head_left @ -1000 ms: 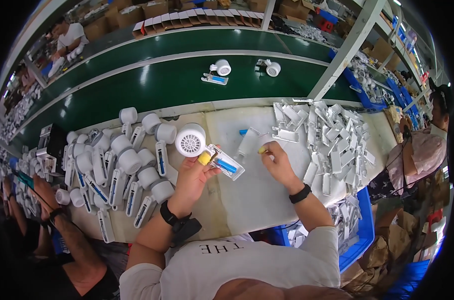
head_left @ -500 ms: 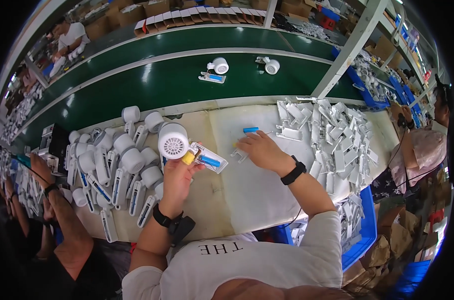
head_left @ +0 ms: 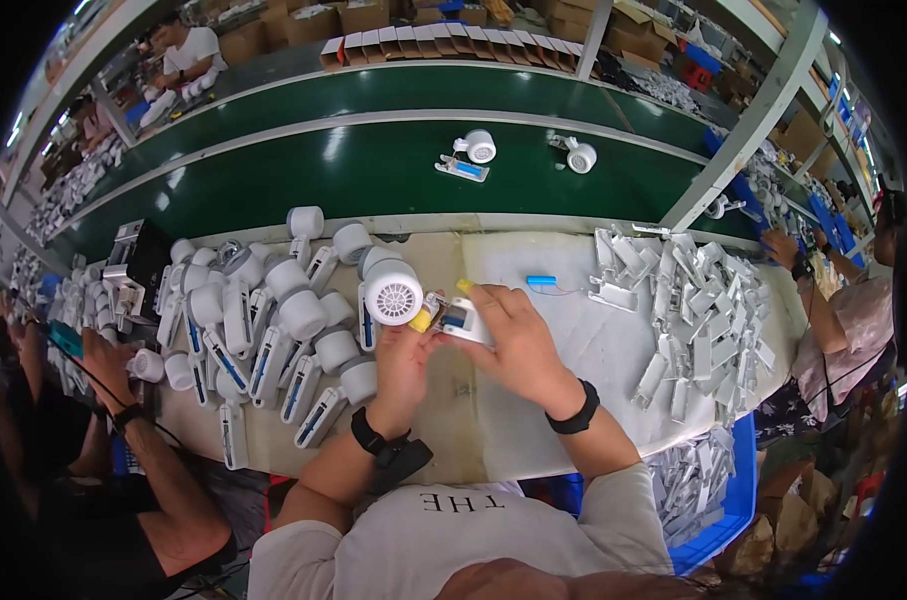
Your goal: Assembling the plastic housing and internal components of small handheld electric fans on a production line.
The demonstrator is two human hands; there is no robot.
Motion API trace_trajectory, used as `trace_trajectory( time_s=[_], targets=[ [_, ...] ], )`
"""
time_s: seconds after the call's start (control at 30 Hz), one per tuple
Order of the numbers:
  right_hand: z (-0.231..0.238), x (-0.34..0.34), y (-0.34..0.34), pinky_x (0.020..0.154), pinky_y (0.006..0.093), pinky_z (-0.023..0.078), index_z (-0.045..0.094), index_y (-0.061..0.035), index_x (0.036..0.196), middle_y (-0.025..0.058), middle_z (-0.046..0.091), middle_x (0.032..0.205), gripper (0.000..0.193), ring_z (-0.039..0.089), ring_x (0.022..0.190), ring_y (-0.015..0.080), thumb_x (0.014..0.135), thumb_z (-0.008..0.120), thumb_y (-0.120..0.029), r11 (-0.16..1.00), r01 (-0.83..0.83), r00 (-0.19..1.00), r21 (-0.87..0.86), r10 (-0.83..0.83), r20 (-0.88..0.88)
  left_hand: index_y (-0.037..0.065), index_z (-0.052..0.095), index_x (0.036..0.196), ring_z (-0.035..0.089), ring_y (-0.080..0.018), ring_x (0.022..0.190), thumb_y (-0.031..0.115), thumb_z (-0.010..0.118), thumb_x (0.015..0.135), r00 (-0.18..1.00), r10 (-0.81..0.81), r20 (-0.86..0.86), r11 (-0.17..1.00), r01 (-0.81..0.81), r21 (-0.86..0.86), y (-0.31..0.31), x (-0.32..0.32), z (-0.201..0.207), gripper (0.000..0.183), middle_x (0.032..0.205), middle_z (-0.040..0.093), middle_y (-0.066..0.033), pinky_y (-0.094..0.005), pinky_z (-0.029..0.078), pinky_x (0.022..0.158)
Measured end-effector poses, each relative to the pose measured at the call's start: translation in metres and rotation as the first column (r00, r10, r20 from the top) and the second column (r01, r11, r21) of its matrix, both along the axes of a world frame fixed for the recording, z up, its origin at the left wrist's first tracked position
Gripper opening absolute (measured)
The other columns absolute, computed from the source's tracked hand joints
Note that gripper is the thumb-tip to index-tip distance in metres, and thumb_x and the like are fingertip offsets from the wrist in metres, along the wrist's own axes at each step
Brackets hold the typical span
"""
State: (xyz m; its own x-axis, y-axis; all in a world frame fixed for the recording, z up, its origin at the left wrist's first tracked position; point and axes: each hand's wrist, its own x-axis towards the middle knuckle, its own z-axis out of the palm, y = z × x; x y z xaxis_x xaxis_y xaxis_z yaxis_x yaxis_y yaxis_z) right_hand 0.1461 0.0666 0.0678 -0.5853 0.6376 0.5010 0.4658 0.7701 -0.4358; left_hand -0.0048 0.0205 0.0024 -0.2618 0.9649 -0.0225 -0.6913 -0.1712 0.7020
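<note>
My left hand (head_left: 404, 368) grips a white handheld device with a round grille head (head_left: 394, 299) near its neck, over the middle of the table. Yellow wraps cover a fingertip on each hand. With my right hand (head_left: 522, 345) I hold a white plastic handle shell (head_left: 470, 322) against the device's handle end, fingers closed round it. The blue battery seen in that handle earlier is now hidden beneath the shell. A separate blue battery (head_left: 542, 281) with thin wires lies on the table, just beyond my right hand.
Several similar white devices (head_left: 299, 315) are heaped on the left. White handle shells (head_left: 704, 325) pile up at the right, with more in a blue bin (head_left: 739, 480) below. Two devices rest on the green conveyor (head_left: 374, 165). Co-workers sit on both sides.
My right hand has come left from beside the loose battery, bringing a handle shell onto the device. My left hand still holds the device. The whole view has shifted slightly.
</note>
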Motion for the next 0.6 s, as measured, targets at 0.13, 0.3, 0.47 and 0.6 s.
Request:
trace_trajectory(
  time_s=[0.13, 0.3, 0.47, 0.6],
  targets=[
    [-0.001, -0.016, -0.009, 0.08, 0.0346, 0.042, 0.048, -0.0026, 0.12, 0.0106, 0.051, 0.122, 0.063, 0.048, 0.087, 0.0281, 0.061, 0.069, -0.009, 0.999, 0.031, 1.0, 0.022, -0.031, -0.007, 0.005, 0.046, 0.12, 0.056, -0.0166, 0.1, 0.012, 0.049, 0.09, 0.999, 0.033, 0.026, 0.999, -0.034, 0.025, -0.004, 0.002, -0.006, 0.031, 0.118, 0.054, -0.008, -0.0306, 0.046, 0.082],
    [-0.003, -0.027, -0.017, 0.081, 0.0337, 0.042, 0.047, -0.0037, 0.121, 0.0097, 0.051, 0.123, 0.066, 0.048, 0.086, 0.0274, 0.06, 0.07, -0.007, 0.996, 0.068, 0.998, 0.053, -0.068, -0.014, 0.005, 0.046, 0.121, 0.055, -0.0169, 0.102, 0.013, 0.049, 0.09, 0.996, 0.037, 0.081, 0.993, -0.046, 0.106, -0.007, -0.003, -0.012, 0.032, 0.116, 0.055, -0.0074, -0.0317, 0.045, 0.084],
    [-0.001, -0.025, -0.014, 0.081, 0.0332, 0.042, 0.047, -0.0048, 0.122, 0.0095, 0.051, 0.124, 0.069, 0.05, 0.092, 0.0272, 0.058, 0.071, -0.005, 0.992, 0.077, 0.997, 0.096, -0.079, 0.015, 0.005, 0.047, 0.119, 0.055, -0.0157, 0.098, 0.013, 0.049, 0.09, 0.984, -0.016, 0.176, 0.999, 0.01, 0.038, -0.012, -0.001, 0.012, 0.031, 0.113, 0.056, -0.0057, -0.0316, 0.045, 0.081],
    [-0.003, -0.031, -0.016, 0.087, 0.0373, 0.042, 0.046, -0.0044, 0.123, 0.0115, 0.051, 0.123, 0.068, 0.051, 0.104, 0.0309, 0.059, 0.07, -0.006, 0.991, 0.06, 0.998, 0.117, -0.062, 0.01, 0.005, 0.046, 0.121, 0.056, -0.0152, 0.097, 0.012, 0.053, 0.087, 0.989, 0.027, 0.148, 0.996, -0.039, 0.077, -0.009, 0.002, 0.001, 0.034, 0.112, 0.056, -0.0055, -0.0292, 0.045, 0.079]
  ],
)
